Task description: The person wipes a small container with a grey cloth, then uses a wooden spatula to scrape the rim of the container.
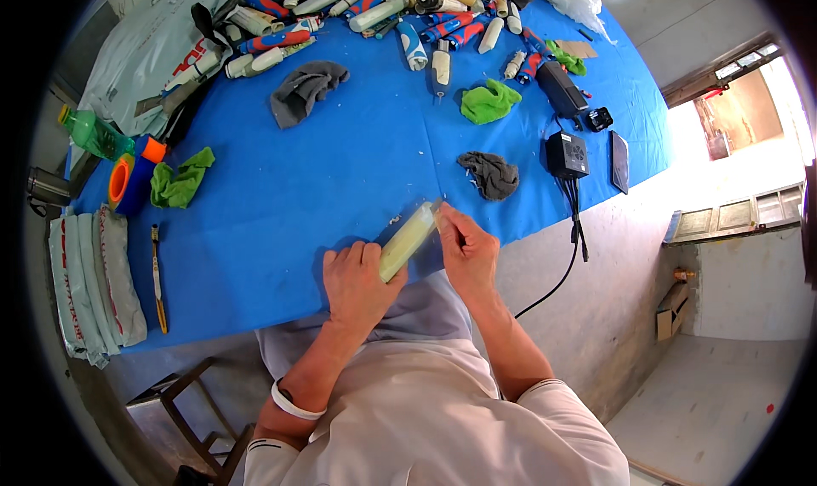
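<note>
My left hand (pixel 359 283) is closed around the lower part of a pale yellow-green tube-shaped casing (pixel 408 244), held tilted over the near edge of the table. The casing's whitish upper end points away from me and to the right. Thumb and fingers of my right hand (pixel 468 249) are pinched together at that end; whatever small thing they grip is hidden. Beyond my right hand lies a crumpled dark grey cloth (pixel 489 175).
Across the blue-covered table (pixel 281 197), a heap of cream, red and blue tube-shaped tools (pixel 374 14) fills the far side. Green cloth (pixel 490 102), black cabled box (pixel 567 155) and phone (pixel 619 162) lie right. Left are a toothbrush (pixel 157 282), bottle (pixel 95 134) and plastic packages (pixel 89 282).
</note>
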